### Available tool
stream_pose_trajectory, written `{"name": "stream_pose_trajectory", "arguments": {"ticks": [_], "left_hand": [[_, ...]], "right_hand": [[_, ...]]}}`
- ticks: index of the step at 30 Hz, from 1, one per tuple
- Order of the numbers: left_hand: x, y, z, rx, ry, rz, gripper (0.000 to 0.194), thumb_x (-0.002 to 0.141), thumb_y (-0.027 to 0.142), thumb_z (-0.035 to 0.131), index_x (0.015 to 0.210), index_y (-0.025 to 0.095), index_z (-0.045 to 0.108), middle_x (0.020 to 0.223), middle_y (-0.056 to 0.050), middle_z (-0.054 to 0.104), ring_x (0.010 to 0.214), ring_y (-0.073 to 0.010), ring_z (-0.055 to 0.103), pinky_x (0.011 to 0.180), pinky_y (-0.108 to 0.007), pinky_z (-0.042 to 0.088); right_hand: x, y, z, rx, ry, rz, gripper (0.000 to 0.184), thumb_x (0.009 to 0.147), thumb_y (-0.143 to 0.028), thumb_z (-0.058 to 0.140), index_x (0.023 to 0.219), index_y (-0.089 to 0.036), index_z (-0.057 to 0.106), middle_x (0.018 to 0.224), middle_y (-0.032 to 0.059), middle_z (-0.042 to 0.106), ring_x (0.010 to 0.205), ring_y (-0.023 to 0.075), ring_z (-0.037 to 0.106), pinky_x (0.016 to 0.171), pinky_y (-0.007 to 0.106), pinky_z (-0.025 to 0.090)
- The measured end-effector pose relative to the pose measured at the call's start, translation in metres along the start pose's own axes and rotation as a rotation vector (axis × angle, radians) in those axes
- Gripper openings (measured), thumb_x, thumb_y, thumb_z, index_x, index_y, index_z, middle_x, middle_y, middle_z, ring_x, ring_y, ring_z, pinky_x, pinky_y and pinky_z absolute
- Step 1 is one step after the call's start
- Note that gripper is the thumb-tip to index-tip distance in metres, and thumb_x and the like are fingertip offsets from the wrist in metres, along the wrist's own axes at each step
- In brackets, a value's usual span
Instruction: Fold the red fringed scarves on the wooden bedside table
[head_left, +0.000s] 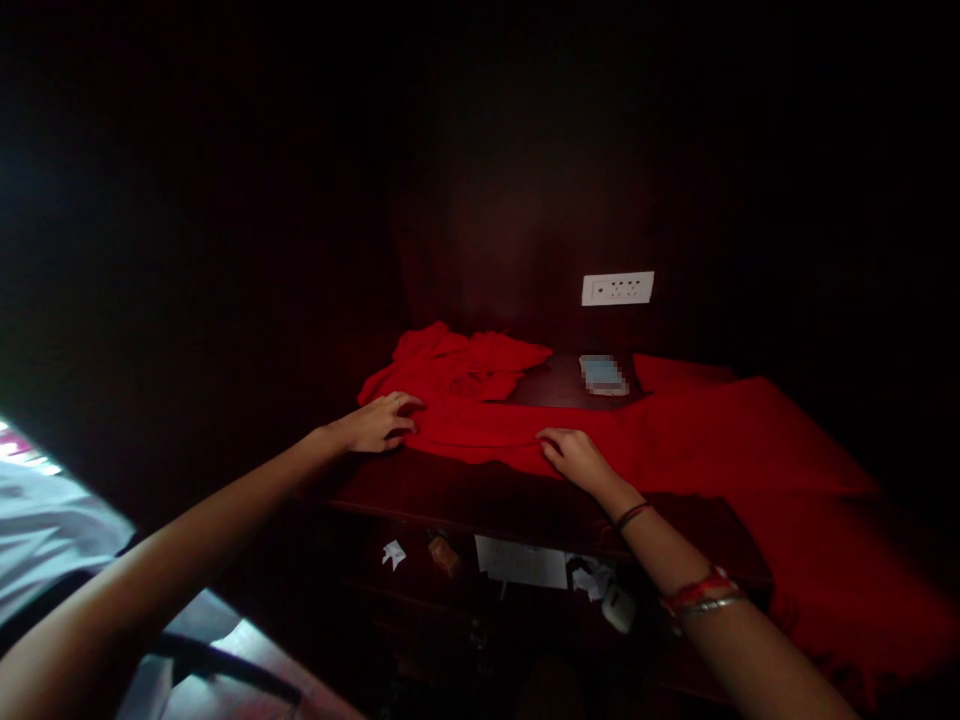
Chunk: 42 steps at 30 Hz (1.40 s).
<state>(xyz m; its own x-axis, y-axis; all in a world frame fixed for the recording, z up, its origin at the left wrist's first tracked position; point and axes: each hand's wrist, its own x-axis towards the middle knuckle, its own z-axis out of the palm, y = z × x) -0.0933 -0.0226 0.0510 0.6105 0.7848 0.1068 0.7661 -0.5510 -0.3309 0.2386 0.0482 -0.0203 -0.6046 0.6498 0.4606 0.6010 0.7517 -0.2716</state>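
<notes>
Dark shelf [409, 597] w/ papers [523, 563]; L hand [375, 423] on red cloth [480, 424], grip spread; R hand [581, 458], grip unclear.

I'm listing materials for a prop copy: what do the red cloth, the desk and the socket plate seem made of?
Red cloth: fabric, matt-looking; it drapes in soft folds, fibre unclear. Desk: perhaps wood or laminate, smooth and dark with a faint sheen. Socket plate: likely plastic, evenly white, crisp-edged, with small dark holes.
</notes>
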Motion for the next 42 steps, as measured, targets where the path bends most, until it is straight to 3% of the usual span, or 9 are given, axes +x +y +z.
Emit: {"name": "stream_pose_trajectory", "arguments": {"ticks": [6, 10, 15, 18, 22, 28, 33, 37, 42], "left_hand": [[0.017, 0.039, -0.002, -0.016, 0.033, 0.076, 0.03, 0.072, 0.023, 0.047, 0.102, 0.025, 0.051, 0.124, -0.005, 0.03, 0.111, -0.0233, 0.028, 0.089, -0.04, 0.025], [0.023, 0.027, 0.0, 0.047, -0.025, 0.05, 0.017, 0.066, 0.019, 0.053, 0.081, 0.022, 0.061, 0.127, -0.004, 0.028, 0.114, -0.0267, 0.024, 0.09, -0.042, 0.022], [-0.011, -0.017, 0.004, 0.124, -0.154, -0.123, 0.018, 0.064, 0.019, 0.054, 0.079, 0.024, 0.062, 0.127, -0.002, 0.03, 0.115, -0.027, 0.022, 0.089, -0.043, 0.021], [-0.031, -0.028, 0.009, 0.154, -0.152, -0.217, 0.016, 0.068, 0.025, 0.052, 0.081, 0.025, 0.061, 0.127, -0.002, 0.031, 0.115, -0.0263, 0.022, 0.088, -0.042, 0.023], [-0.039, -0.026, 0.009, 0.193, -0.096, -0.254, 0.019, 0.076, 0.022, 0.043, 0.083, 0.023, 0.06, 0.121, -0.005, 0.037, 0.111, -0.0234, 0.03, 0.086, -0.039, 0.027], [-0.053, -0.012, -0.02, 0.156, 0.005, -0.192, 0.022, 0.072, 0.022, 0.044, 0.09, 0.02, 0.057, 0.119, -0.007, 0.039, 0.112, -0.0228, 0.029, 0.092, -0.037, 0.025], [-0.083, -0.005, -0.015, -0.013, -0.193, -0.046, 0.022, 0.069, 0.02, 0.047, 0.088, 0.022, 0.058, 0.105, -0.005, 0.05, 0.1, -0.0188, 0.043, 0.091, -0.031, 0.028], [-0.091, -0.013, -0.001, -0.056, -0.145, -0.283, 0.025, 0.076, 0.031, 0.039, 0.089, 0.018, 0.057, 0.102, -0.007, 0.049, 0.096, -0.0181, 0.044, 0.088, -0.03, 0.03], [-0.068, -0.005, 0.017, -0.264, -0.119, -0.547, 0.07, 0.063, 0.051, 0.051, 0.122, 0.019, 0.03, 0.122, -0.011, 0.033, 0.108, -0.0249, 0.036, 0.087, -0.033, 0.031]], "right_hand": [[0.001, 0.002, 0.001, -0.015, -0.014, -0.017, 0.025, 0.077, -0.017, 0.037, 0.091, -0.016, 0.057, 0.09, 0.0048, 0.061, 0.084, 0.0125, 0.054, 0.076, 0.022, 0.038], [0.0, 0.001, 0.001, -0.012, -0.023, -0.03, 0.025, 0.077, -0.016, 0.037, 0.092, -0.015, 0.057, 0.09, 0.005, 0.061, 0.085, 0.0121, 0.054, 0.076, 0.022, 0.038], [0.0, -0.002, 0.0, -0.045, -0.04, -0.04, 0.025, 0.078, -0.016, 0.036, 0.091, -0.015, 0.057, 0.088, 0.005, 0.06, 0.082, 0.0122, 0.053, 0.075, 0.022, 0.038], [0.0, -0.002, 0.0, -0.056, -0.042, -0.04, 0.024, 0.078, -0.016, 0.036, 0.091, -0.015, 0.057, 0.086, 0.005, 0.06, 0.081, 0.0122, 0.053, 0.075, 0.022, 0.037], [-0.001, -0.001, 0.0, -0.052, -0.04, -0.047, 0.024, 0.078, -0.015, 0.036, 0.089, -0.014, 0.057, 0.086, 0.0054, 0.059, 0.082, 0.0124, 0.052, 0.075, 0.021, 0.037], [-0.002, 0.0, 0.0, -0.046, -0.036, -0.04, 0.023, 0.077, -0.014, 0.036, 0.088, -0.015, 0.057, 0.085, 0.0043, 0.059, 0.081, 0.0117, 0.053, 0.074, 0.02, 0.037], [-0.002, 0.001, 0.002, -0.072, -0.051, -0.048, 0.023, 0.077, -0.014, 0.036, 0.087, -0.015, 0.057, 0.084, 0.0048, 0.058, 0.08, 0.0122, 0.052, 0.074, 0.02, 0.036], [-0.001, 0.0, 0.002, -0.103, -0.064, -0.069, 0.022, 0.077, -0.015, 0.037, 0.086, -0.015, 0.057, 0.083, 0.0047, 0.057, 0.08, 0.0126, 0.051, 0.074, 0.021, 0.036], [-0.001, 0.0, 0.003, -0.122, -0.07, -0.084, 0.021, 0.077, -0.015, 0.038, 0.086, -0.016, 0.057, 0.082, 0.0048, 0.056, 0.08, 0.0128, 0.05, 0.074, 0.021, 0.035]]}}
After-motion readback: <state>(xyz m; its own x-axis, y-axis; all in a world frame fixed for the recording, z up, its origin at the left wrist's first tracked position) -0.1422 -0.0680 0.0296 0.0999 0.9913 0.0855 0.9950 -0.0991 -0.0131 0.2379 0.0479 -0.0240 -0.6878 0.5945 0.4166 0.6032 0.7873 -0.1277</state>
